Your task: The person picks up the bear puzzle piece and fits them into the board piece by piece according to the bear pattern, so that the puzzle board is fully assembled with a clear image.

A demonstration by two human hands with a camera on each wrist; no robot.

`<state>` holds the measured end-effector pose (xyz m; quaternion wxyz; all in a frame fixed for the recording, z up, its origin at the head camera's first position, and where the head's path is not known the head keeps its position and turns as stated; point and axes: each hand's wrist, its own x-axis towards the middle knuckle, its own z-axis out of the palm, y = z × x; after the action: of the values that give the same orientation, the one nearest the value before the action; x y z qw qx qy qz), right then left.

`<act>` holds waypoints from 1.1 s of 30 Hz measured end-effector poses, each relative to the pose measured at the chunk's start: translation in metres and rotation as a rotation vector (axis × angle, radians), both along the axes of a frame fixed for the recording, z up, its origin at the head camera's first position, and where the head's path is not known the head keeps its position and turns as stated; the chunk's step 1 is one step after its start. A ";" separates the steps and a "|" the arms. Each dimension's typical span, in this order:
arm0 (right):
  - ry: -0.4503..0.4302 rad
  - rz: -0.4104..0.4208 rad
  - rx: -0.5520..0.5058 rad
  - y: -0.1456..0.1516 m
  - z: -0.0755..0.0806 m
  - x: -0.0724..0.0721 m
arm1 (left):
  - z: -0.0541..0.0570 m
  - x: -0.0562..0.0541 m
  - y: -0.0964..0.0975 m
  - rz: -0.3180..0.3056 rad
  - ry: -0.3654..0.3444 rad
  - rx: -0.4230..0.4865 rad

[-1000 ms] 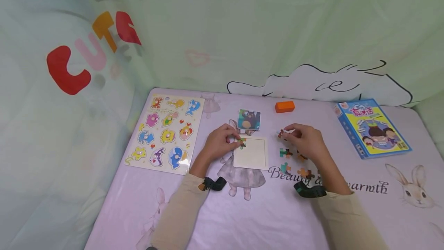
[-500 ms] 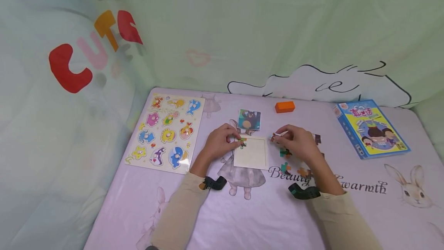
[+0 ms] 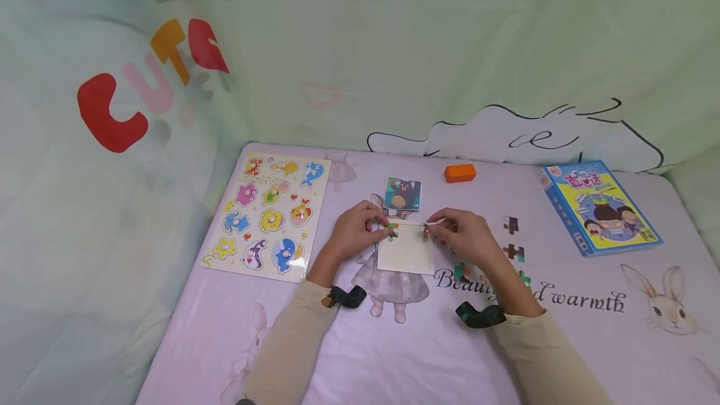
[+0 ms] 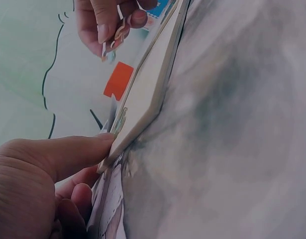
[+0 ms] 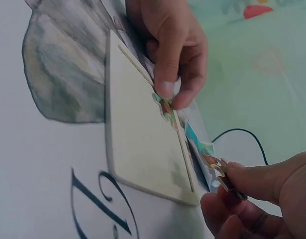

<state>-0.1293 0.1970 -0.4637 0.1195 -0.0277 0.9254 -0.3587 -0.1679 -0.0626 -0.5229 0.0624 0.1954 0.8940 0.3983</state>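
My left hand (image 3: 355, 230) grips the upper left corner of a cream puzzle board (image 3: 405, 258). Its thumb lies by a green and brown jigsaw piece (image 3: 393, 232) set in that corner, as the right wrist view also shows. At the board's upper right corner, my right hand (image 3: 464, 234) pinches a brown jigsaw piece (image 5: 222, 172) between thumb and fingers, held above the surface. Right of the board lie several loose pieces, among them a dark one (image 3: 510, 224) and a green one (image 3: 462, 272); the right hand and forearm partly cover some.
Just behind the board lies a bear picture card (image 3: 402, 194). An orange block (image 3: 460, 173) stands at the back. On the left is an animal peg puzzle (image 3: 314, 195); a blue and yellow box (image 3: 604, 208) lies at the right. A curtain (image 3: 427, 49) hangs behind the table.
My right hand has moved left with the brown jigsaw piece, from above the loose pieces to the board's upper right corner, uncovering pieces at right. The left hand has stayed in place.
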 end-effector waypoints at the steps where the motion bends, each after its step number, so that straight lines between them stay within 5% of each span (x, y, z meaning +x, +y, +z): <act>1: -0.005 0.004 -0.003 -0.003 -0.001 0.000 | 0.000 0.000 0.000 0.000 0.001 0.000; 20: -0.085 -0.097 -0.159 -0.038 -0.018 -0.003 | 0.001 0.000 0.000 0.001 -0.001 -0.006; 33: -0.122 -0.160 -0.054 -0.048 -0.017 -0.009 | 0.001 0.000 0.001 0.000 0.009 -0.008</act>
<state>-0.1380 0.1494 -0.4808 0.1457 0.0650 0.9055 -0.3931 -0.1679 -0.0620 -0.5218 0.0593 0.1967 0.8960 0.3937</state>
